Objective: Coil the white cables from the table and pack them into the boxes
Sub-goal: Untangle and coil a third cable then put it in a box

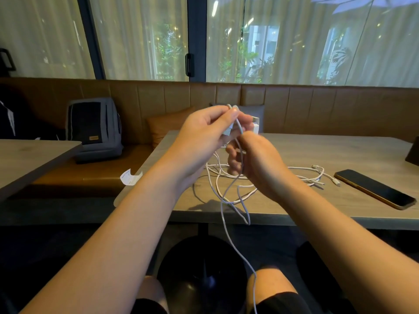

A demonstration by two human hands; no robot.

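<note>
Hands are working above the near edge of a wooden table (294,152), seen from the head camera. Left hand (204,130) is pinching a white cable (223,214) between thumb and forefinger at the top of a loop, with the remaining fingers curled below. Right hand (251,162) is sitting just beneath and to the right, its fingers curled round the same cable as the strand is running down through the fist. From there the cable is hanging over the table edge and trailing down past the person's right knee (269,284).

More white cables (315,175) are lying tangled on the table, behind and to the right of the hands, connector ends showing at the right. Small white boxes (256,125) are standing on the table behind the hands, which are largely blocking them from view; how many there are cannot be told.

A dark phone (374,189) is lying flat near the right edge of the table, apart from the cables. A grey backpack (95,128) is resting on the brown bench (317,109) to the left, a brown cushion (163,128) beside it, and a white paper slip (130,176) is lying on the bench seat. Curtained windows (294,39) are running behind the bench.
</note>
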